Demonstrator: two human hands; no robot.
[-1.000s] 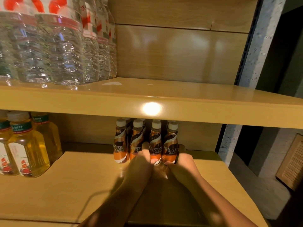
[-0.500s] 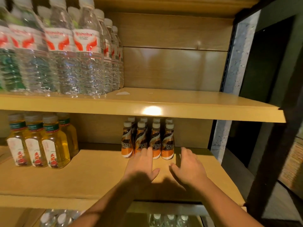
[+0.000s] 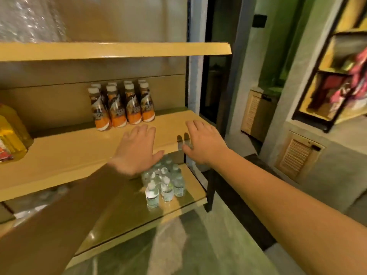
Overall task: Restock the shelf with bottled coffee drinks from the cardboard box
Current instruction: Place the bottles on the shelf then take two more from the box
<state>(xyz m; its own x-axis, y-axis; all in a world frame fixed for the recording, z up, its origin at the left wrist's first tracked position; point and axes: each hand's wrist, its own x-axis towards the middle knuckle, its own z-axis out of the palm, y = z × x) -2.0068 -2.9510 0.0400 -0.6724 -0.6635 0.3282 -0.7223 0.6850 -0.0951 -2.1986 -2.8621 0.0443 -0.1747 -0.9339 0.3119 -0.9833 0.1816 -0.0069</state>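
Observation:
Several brown-and-orange coffee bottles [image 3: 121, 107] with white caps stand in tight rows at the back of the middle wooden shelf [image 3: 75, 153]. My left hand [image 3: 137, 149] hovers palm down over the shelf's front edge, a short way in front of the bottles, fingers spread and empty. My right hand [image 3: 202, 141] is beside it at the shelf's right end, also flat, open and holding nothing. No cardboard box is in view.
Yellow drink bottles [image 3: 10, 133] stand at the left of the same shelf. Small clear water bottles [image 3: 164, 183] sit on the lower shelf under my hands. Large water bottles [image 3: 29, 18] fill the upper shelf. A grey pillar and another shelf unit [image 3: 341, 76] stand to the right.
Both hands let go of the front coffee bottles and drew back toward the shelf's front edge, fingers spreading. The view pulled back, swung right and tilted, showing the lower shelf and floor.

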